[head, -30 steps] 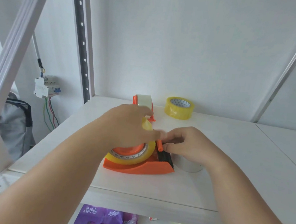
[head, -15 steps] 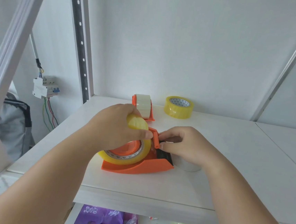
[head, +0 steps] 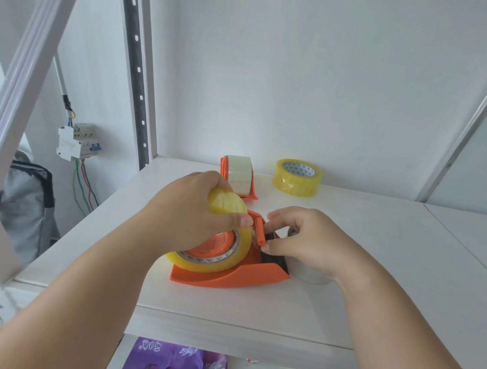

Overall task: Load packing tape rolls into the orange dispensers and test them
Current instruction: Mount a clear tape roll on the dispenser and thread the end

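An orange dispenser (head: 227,275) sits on the white shelf (head: 378,256), close to the front edge. A yellow tape roll (head: 214,263) is on its round orange hub. The left hand (head: 194,218) comes in over the top of the roll, and its fingers curl around a crumpled yellow wad of tape (head: 227,202) held up near the thumb. The right hand (head: 305,241) is just beside the dispenser's cutter end. Its fingertips are pinched together right at the small orange roller bar (head: 260,232), next to the black toothed blade (head: 276,260) — it looks like they hold the loose end of the tape there, but the clear strip is too hard to see to be sure. A clear tape roll (head: 311,275) lies flat on the shelf under the right wrist, mostly hidden. Farther back, near the wall, a second orange dispenser (head: 238,178) stands with a pale roll already in it. Beside it, to the right, a spare yellow roll (head: 296,177) lies flat with its hole facing up. At the left, past the shelf post, a white breaker box (head: 77,141) hangs on the wall with colored wires going down — and a grey bag (head: 26,202) sits below it. Purple packets (head: 174,365) show on the lower shelf.
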A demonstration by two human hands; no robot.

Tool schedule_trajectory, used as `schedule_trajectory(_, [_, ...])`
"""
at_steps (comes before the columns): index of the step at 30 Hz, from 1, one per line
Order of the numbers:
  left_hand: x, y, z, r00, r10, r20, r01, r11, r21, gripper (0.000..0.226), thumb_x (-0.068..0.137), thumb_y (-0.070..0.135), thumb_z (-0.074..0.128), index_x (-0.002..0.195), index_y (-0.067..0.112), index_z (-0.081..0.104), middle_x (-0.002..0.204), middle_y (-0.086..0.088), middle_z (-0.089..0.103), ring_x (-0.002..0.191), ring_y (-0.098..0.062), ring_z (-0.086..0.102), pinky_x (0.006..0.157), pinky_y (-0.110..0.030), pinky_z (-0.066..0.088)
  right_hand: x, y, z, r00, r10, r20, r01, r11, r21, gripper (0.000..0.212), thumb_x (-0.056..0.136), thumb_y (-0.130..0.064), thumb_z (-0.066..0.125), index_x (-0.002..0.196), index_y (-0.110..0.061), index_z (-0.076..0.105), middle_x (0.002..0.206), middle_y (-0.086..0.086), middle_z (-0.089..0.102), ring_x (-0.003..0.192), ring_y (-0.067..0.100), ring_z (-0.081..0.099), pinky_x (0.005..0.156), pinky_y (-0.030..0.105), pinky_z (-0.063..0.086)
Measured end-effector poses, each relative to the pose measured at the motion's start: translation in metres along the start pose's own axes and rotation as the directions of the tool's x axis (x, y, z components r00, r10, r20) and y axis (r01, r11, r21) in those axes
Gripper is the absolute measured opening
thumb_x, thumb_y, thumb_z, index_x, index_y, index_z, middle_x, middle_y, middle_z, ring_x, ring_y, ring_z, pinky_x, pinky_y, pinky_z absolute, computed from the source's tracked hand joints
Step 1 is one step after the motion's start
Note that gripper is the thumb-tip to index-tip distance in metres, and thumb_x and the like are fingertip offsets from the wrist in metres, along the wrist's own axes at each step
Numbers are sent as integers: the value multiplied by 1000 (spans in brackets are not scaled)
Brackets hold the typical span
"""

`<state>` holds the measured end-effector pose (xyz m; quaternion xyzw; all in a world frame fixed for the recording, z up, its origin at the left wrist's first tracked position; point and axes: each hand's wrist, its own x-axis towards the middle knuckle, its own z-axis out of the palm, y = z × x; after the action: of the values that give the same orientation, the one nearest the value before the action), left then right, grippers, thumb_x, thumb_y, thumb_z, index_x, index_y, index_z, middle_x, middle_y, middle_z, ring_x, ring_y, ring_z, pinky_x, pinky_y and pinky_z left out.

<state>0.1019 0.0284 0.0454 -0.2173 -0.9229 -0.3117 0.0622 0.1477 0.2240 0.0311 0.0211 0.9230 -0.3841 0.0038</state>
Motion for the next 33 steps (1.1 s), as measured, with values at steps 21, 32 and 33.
schedule_trajectory(21, [-2, 10, -3, 1000, -7, 21, 6, 998, 58, 52, 70, 61, 68, 109, 31, 53, 100, 11, 55, 88, -13, 51, 68, -26, 37, -15, -2, 31, 935, -168, -314, 71, 952, -297, 11, 83, -22, 64, 86, -13, 69, 125, -7, 56, 118, 12, 49, 81, 20, 30])
schedule_trajectory(32, [-3, 15, -6, 997, 51, 50, -57, 991, 122, 49, 71, 61, 67, 110, 35, 53, 99, 13, 49, 87, -11, 45, 60, -13, 28, -2, 6, 9, 988, -149, -51, 137, 974, -183, 15, 78, -26, 74, 67, -26, 63, 122, -23, 55, 73, -11, 46, 66, 5, 35])
schedule_trajectory(33, [-2, 15, -6, 997, 58, 55, -65, 990, 125, 49, 71, 61, 67, 110, 35, 53, 99, 14, 49, 87, -11, 45, 60, -12, 28, -1, 5, 5, 990, -139, -25, 133, 977, -167, 16, 76, -27, 75, 65, -28, 63, 118, -26, 57, 76, -6, 51, 73, 13, 40])
